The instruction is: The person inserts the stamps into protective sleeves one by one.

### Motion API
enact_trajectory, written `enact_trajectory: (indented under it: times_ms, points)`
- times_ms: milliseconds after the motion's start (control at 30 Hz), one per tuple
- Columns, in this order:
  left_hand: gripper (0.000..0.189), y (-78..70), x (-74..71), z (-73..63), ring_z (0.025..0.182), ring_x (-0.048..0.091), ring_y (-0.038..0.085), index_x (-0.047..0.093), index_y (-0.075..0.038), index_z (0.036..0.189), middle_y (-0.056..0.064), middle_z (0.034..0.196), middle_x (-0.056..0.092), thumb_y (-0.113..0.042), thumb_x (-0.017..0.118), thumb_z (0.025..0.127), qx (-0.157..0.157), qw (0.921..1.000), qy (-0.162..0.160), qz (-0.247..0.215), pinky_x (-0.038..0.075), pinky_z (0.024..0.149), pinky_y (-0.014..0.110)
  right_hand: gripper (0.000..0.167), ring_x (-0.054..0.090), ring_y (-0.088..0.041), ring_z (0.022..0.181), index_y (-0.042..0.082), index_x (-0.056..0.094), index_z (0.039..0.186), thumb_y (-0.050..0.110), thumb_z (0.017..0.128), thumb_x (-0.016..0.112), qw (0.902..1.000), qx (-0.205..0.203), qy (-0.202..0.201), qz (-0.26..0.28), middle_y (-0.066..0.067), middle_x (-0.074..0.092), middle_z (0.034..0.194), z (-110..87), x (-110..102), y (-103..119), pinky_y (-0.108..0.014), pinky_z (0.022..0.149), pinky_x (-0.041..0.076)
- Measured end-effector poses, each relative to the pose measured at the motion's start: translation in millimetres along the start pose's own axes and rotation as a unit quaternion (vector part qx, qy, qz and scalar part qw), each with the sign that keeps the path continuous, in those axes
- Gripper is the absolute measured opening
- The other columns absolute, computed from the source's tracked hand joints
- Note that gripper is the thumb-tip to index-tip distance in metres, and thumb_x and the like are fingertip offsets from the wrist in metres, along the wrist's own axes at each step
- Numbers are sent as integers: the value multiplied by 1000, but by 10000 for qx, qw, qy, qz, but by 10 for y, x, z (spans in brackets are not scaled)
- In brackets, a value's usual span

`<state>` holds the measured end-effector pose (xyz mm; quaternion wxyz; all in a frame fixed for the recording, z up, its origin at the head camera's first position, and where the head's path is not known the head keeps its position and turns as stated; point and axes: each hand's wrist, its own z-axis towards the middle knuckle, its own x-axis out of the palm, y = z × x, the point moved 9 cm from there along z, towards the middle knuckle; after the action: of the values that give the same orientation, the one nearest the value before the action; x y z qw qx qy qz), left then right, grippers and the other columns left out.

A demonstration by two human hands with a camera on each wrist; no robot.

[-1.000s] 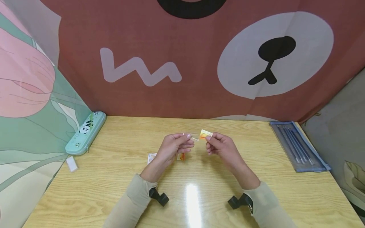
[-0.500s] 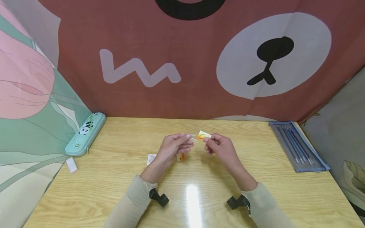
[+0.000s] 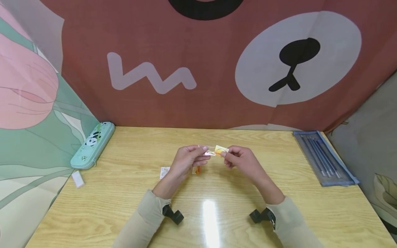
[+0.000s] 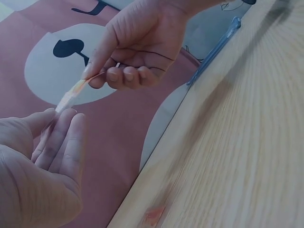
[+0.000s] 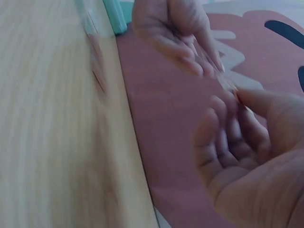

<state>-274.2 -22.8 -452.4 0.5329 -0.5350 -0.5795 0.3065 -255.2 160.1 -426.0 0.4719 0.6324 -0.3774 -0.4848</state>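
Over the middle of the table, my right hand (image 3: 246,163) pinches a small orange and yellow card (image 3: 221,149) between thumb and fingers. My left hand (image 3: 189,158) pinches a small clear plastic piece (image 3: 211,152), like a sleeve, its edges glinting. Card and plastic meet between the hands; whether the card's end lies inside the plastic I cannot tell. In the left wrist view the card (image 4: 76,89) appears almost edge-on, running from the right fingertips to the left ones. Below the left hand lie a white card (image 3: 164,172) and an orange piece (image 3: 197,169), both partly hidden.
A mint panda pencil case (image 3: 93,146) lies at the table's left edge, with a white block like an eraser (image 3: 78,179) beside it. On the right is a blue-edged see-through pouch (image 3: 324,158) with several slim rods. A printed cloth (image 3: 149,110) hangs behind the table (image 3: 130,206).
My right hand has brought the card slightly left and down, up to the clear plastic piece. My left hand has stayed nearly still.
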Motion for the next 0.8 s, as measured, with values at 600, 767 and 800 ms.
enact_trajectory:
  times_ms: [600, 767, 800]
  points:
    - [29, -22, 90, -69, 84, 77, 16, 72, 8, 111, 9, 91, 78, -15, 75, 93, 255, 9994, 130, 214, 64, 75, 31, 34, 61, -14, 67, -4, 64, 84, 26, 98, 69, 9966, 36, 672, -473, -7, 63, 74, -8, -50, -12, -38, 66, 60]
    - [28, -35, 102, -73, 83, 77, 16, 72, 8, 109, 9, 89, 78, -14, 75, 92, 321, 9991, 162, 220, 64, 75, 30, 34, 61, -15, 68, -4, 64, 84, 27, 98, 69, 9967, 84, 628, -503, -8, 64, 75, -13, -57, -9, -38, 66, 60]
    - [27, -35, 105, -72, 83, 77, 16, 72, 8, 109, 8, 89, 78, -14, 75, 92, 329, 9990, 168, 257, 64, 75, 30, 34, 61, -15, 68, -4, 64, 84, 27, 98, 69, 9968, 102, 617, -505, -8, 64, 75, -13, -60, -12, -38, 66, 60]
